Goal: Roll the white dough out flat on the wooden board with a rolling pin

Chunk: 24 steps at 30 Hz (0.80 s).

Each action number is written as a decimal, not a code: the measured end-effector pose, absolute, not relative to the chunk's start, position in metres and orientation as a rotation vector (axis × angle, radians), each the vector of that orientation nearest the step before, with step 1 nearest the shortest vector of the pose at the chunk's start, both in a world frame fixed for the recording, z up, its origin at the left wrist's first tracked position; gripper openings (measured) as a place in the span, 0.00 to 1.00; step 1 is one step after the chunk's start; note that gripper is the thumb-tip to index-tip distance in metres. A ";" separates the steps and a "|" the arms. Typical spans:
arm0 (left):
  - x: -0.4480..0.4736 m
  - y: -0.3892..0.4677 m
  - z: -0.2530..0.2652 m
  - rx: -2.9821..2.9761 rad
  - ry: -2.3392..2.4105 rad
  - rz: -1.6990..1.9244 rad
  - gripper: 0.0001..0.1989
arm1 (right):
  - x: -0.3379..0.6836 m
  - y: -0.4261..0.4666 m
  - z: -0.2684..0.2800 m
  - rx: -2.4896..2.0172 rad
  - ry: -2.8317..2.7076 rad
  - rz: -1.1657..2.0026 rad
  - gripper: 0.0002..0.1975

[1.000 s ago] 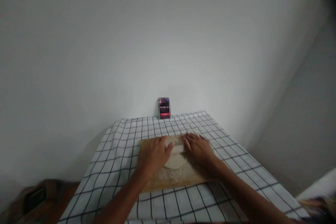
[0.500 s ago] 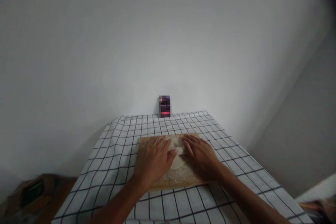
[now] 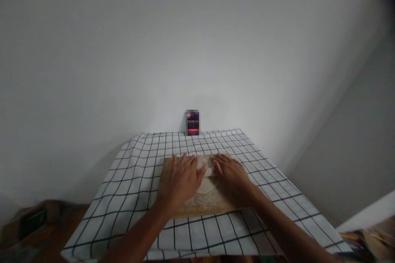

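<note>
A thin flattened sheet of pale dough [image 3: 206, 186] lies on a wooden board [image 3: 185, 212] dusted with flour. Across the dough runs a short pale bar [image 3: 209, 171], which looks like a floured rolling pin; its ends are hidden under my hands. My left hand [image 3: 184, 176] lies over the bar's left side, fingers stretched forward and spread, thumb pointing inward. On the right side my right hand [image 3: 232, 174] rests the same way, fingers extended and palm down. Neither hand's fingers are wrapped around anything that I can see.
A white tablecloth with a black grid [image 3: 132, 189] covers the table under the board. Against the wall at the far edge leans a small blurred-out dark object [image 3: 193, 123]. A brown box [image 3: 33, 222] stands low at the left, and cluttered items [image 3: 367, 240] are at the lower right.
Both hands have shifted slightly forward over the dough, and the pale bar between them has moved away from me. More of the dough's near part shows. The whole view has tilted a little.
</note>
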<state>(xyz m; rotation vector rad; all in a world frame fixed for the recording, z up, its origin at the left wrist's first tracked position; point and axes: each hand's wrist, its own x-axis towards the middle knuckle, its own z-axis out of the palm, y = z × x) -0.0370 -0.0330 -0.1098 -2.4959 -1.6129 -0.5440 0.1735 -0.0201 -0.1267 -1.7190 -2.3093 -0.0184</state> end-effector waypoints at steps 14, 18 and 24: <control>-0.039 -0.003 -0.099 -2.598 -1.830 -0.411 0.26 | 0.174 0.007 -0.120 -1.805 -2.202 0.121 0.27; -0.036 0.026 -0.085 -2.544 -1.942 -0.391 0.26 | 0.169 0.038 -0.108 -1.897 -2.157 0.185 0.28; -0.033 -0.001 -0.093 -2.506 -1.857 -0.468 0.26 | 0.171 0.013 -0.115 -1.862 -2.172 0.138 0.26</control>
